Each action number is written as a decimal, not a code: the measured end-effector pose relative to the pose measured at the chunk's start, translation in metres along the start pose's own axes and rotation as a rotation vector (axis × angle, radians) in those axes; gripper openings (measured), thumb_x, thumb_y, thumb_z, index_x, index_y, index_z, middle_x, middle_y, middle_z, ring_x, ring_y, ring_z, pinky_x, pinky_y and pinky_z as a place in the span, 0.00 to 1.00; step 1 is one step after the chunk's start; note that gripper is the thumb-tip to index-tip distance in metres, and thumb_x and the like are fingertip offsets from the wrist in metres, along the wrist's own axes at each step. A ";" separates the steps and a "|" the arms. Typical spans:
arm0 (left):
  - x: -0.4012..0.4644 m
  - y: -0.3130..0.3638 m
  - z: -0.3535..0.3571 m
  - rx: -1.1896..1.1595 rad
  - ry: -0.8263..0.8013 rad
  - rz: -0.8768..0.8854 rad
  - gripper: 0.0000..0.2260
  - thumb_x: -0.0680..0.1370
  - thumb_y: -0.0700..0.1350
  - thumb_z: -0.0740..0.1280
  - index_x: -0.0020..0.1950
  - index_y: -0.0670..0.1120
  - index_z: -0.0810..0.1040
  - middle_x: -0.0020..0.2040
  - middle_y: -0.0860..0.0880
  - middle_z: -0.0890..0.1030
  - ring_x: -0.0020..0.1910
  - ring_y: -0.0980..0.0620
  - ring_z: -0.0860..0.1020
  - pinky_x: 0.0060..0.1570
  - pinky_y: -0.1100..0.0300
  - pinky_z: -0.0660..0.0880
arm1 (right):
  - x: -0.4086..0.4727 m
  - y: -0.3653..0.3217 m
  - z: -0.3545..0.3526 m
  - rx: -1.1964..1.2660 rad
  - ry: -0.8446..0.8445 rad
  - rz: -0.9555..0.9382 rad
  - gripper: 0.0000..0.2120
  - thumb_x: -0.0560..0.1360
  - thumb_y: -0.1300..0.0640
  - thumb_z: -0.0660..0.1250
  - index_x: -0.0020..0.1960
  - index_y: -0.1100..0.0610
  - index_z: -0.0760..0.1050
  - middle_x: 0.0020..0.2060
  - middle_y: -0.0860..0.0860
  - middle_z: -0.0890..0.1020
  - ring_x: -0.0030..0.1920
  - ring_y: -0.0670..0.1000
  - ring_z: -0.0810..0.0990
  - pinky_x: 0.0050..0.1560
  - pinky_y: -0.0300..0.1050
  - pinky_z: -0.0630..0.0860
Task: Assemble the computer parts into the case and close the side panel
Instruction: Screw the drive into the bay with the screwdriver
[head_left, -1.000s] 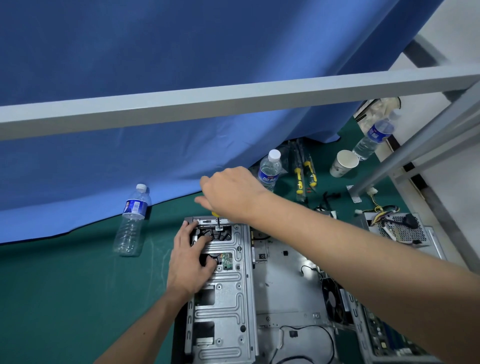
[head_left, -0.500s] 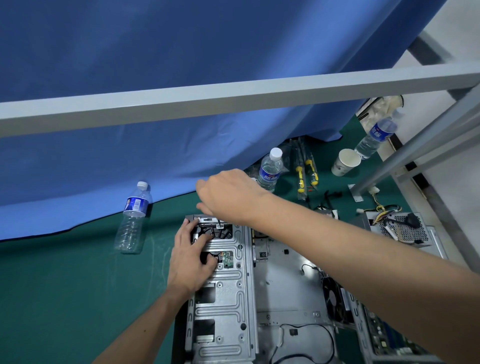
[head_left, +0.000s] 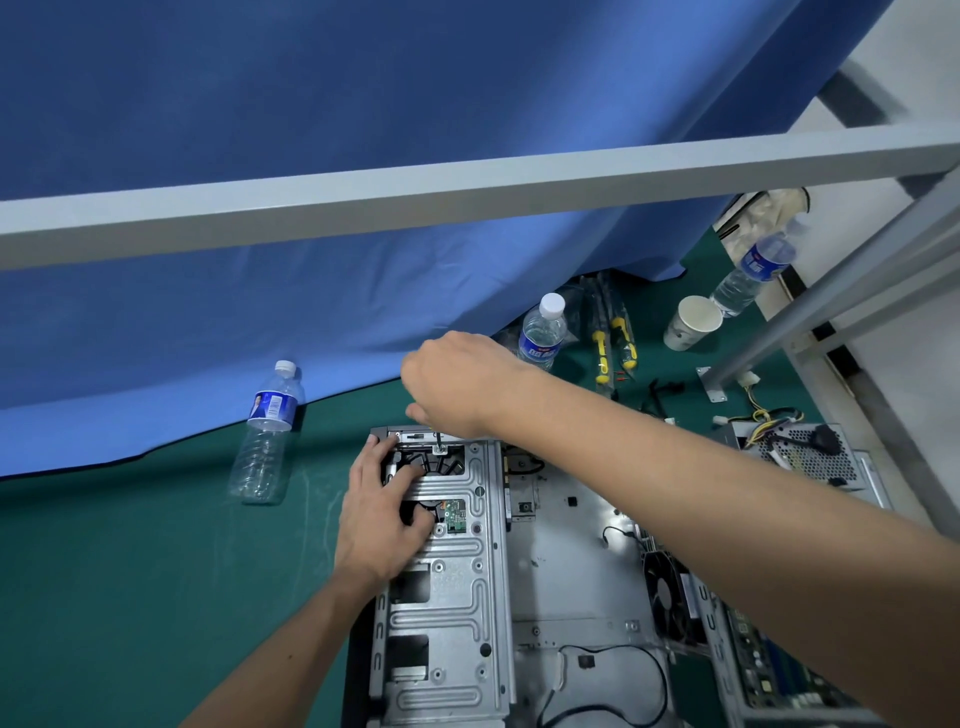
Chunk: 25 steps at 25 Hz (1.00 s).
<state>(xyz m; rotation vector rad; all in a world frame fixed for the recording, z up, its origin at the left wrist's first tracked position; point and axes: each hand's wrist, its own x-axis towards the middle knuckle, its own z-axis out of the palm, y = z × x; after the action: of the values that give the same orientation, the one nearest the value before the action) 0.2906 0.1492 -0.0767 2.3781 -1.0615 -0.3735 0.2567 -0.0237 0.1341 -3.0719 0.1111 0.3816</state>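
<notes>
I am pressing my left hand (head_left: 382, 512), fingers spread, on the drive cage (head_left: 451, 566) in the open computer case (head_left: 566, 582) at six o'clock. My right hand (head_left: 457, 384) is curling around a screwdriver (head_left: 437, 442), its tip sitting at the cage's twelve o'clock edge.

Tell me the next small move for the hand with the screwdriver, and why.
Probably keep turning the screwdriver to seat the screw. The right hand holds it upright with its tip on the far edge of the drive cage, while the left hand presses on the cage, steadying it.
</notes>
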 end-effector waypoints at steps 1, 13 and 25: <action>0.000 0.000 0.000 0.002 -0.002 0.000 0.20 0.68 0.50 0.64 0.59 0.49 0.80 0.76 0.49 0.62 0.78 0.48 0.54 0.64 0.43 0.72 | 0.001 -0.002 -0.001 0.000 0.003 0.013 0.06 0.80 0.54 0.62 0.45 0.55 0.69 0.50 0.54 0.81 0.49 0.58 0.78 0.41 0.46 0.66; -0.001 -0.001 0.001 -0.006 0.004 -0.003 0.21 0.69 0.48 0.68 0.61 0.50 0.79 0.76 0.49 0.61 0.78 0.49 0.52 0.65 0.43 0.70 | -0.031 0.023 0.016 0.053 0.140 0.029 0.12 0.79 0.46 0.61 0.51 0.55 0.69 0.42 0.53 0.79 0.40 0.58 0.74 0.36 0.48 0.63; -0.001 0.019 -0.013 0.107 -0.114 -0.087 0.19 0.75 0.47 0.68 0.66 0.51 0.76 0.78 0.48 0.58 0.79 0.49 0.48 0.74 0.46 0.58 | -0.192 -0.013 0.144 2.084 0.146 0.958 0.16 0.75 0.59 0.69 0.61 0.62 0.72 0.49 0.60 0.85 0.43 0.52 0.81 0.41 0.43 0.75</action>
<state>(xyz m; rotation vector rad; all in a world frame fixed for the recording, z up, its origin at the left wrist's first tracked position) 0.2836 0.1432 -0.0553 2.5306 -1.0546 -0.5005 0.0373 0.0096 0.0420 -0.8236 1.0693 -0.0609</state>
